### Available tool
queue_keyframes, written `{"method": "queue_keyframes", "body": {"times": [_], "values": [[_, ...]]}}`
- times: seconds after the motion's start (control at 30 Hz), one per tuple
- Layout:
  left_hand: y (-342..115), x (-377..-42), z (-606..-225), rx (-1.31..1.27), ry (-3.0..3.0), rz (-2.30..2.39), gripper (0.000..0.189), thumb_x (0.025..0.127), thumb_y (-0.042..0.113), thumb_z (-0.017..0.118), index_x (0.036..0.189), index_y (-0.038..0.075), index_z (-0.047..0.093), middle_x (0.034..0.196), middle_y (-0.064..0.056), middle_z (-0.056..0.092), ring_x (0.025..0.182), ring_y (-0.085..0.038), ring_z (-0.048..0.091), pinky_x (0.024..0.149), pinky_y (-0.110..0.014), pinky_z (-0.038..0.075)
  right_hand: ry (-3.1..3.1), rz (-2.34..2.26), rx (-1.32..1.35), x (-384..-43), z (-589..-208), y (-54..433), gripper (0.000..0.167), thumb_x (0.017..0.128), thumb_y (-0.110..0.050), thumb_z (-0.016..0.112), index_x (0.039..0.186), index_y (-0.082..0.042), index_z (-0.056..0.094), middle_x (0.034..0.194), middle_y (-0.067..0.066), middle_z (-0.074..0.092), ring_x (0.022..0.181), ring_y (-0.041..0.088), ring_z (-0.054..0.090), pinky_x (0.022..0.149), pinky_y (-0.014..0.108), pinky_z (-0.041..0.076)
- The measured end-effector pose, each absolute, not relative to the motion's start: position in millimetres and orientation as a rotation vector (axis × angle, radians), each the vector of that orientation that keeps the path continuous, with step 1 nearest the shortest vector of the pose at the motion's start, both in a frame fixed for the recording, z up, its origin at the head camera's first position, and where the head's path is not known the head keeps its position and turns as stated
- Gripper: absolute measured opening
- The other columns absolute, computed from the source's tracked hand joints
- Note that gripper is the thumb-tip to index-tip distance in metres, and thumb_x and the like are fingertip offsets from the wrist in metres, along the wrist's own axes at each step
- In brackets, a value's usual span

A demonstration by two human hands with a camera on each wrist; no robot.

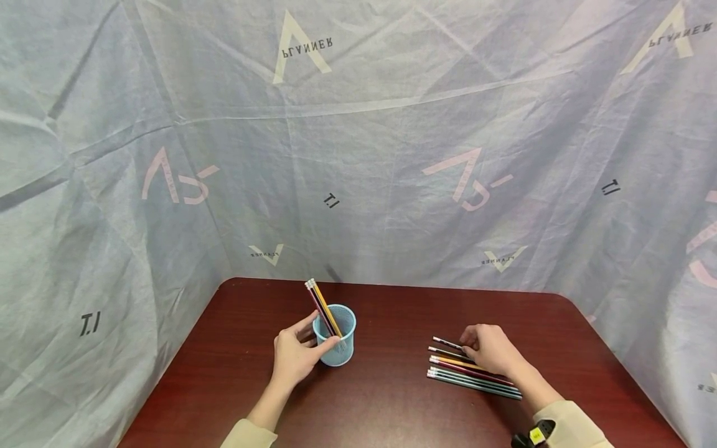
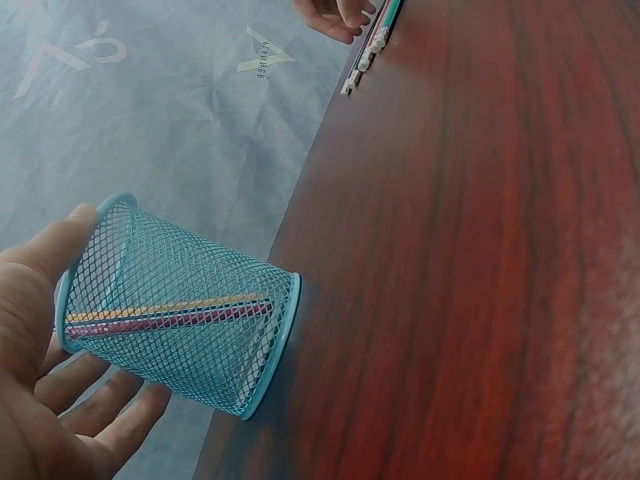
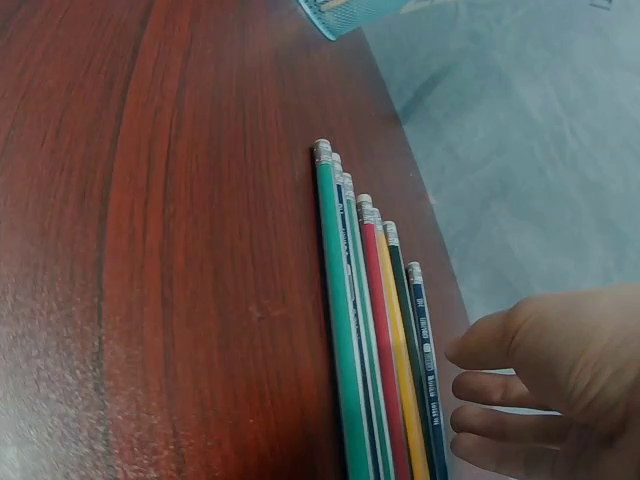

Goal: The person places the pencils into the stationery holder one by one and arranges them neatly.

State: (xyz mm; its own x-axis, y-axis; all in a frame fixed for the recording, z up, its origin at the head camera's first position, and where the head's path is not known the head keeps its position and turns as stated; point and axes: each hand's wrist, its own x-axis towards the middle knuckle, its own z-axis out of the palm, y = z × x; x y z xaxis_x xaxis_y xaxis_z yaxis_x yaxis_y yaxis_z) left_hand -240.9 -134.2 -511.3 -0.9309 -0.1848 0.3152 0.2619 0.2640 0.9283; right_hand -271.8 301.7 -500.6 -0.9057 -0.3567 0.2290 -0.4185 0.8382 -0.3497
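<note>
A light blue mesh pencil cup [image 1: 340,356] stands upright on the table, with a few pencils [image 1: 322,303], yellow and dark red among them, leaning inside toward the left. My left hand [image 1: 295,354] holds the cup near its rim, thumb on the near side and fingers round the far side. To the right lies a row of pencils [image 3: 372,300] side by side: green, red, yellow and dark ones, eraser ends toward the cup. My right hand [image 1: 492,350] hovers at the far side of that row, its loosely bent fingers beside the outermost dark blue pencil [image 3: 426,360].
The dark red-brown wooden table [image 1: 381,398] has rounded far corners. Grey cloth [image 1: 370,186] printed with letters and logos hangs behind it and along both sides. A black strap with a yellow label [image 1: 536,434] is on the right wrist.
</note>
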Motion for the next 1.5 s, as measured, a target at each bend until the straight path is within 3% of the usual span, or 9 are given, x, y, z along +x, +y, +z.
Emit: {"method": "queue_keyframes", "body": {"times": [0.23,0.7,0.9,1.23,1.5], "values": [[-135,-241,-513,-0.082,-2.178,-1.714,0.075,0.071,0.025,0.102,0.138,0.008,0.072,0.12,-0.019,0.079,0.109,-0.034,0.079,0.087,-0.041,0.067,-2.832,0.604,0.685,-272,-506,302,0.011,0.086,-0.005,0.083,0.083,-0.012,0.076,0.072,-0.009,0.069,0.065,-0.001,0.059,0.056,0.023,0.052],[-134,-241,-513,-0.098,-2.187,-1.696,0.076,0.072,0.026,0.102,0.139,0.008,0.071,0.121,-0.019,0.079,0.109,-0.034,0.079,0.088,-0.042,0.067,-2.831,0.555,0.633,-279,-511,301,0.015,0.087,0.003,0.079,0.084,-0.012,0.077,0.076,-0.005,0.072,0.069,0.008,0.066,0.06,0.026,0.056],[-134,-241,-512,-0.097,-2.182,-1.697,0.076,0.07,0.025,0.102,0.138,0.009,0.072,0.12,-0.016,0.08,0.108,-0.031,0.079,0.087,-0.039,0.067,-2.703,0.526,0.605,-284,-498,296,0.012,0.087,0.005,0.077,0.088,-0.006,0.076,0.078,-0.002,0.07,0.071,0.012,0.066,0.061,0.028,0.056],[-134,-241,-513,-0.087,-2.182,-1.69,0.076,0.071,0.026,0.102,0.138,0.008,0.072,0.119,-0.017,0.08,0.108,-0.033,0.079,0.087,-0.039,0.068,-2.604,0.587,0.596,-297,-469,274,0.014,0.088,0.004,0.076,0.092,-0.009,0.078,0.078,-0.004,0.061,0.068,0.002,0.05,0.059,0.023,0.045],[-134,-240,-512,-0.074,-2.188,-1.703,0.076,0.071,0.026,0.102,0.139,0.008,0.072,0.12,-0.019,0.079,0.109,-0.033,0.079,0.088,-0.041,0.067,-2.476,0.714,0.608,-302,-450,239,0.015,0.09,0.001,0.078,0.099,-0.01,0.079,0.084,-0.004,0.068,0.072,0.007,0.058,0.063,0.024,0.05]]}}
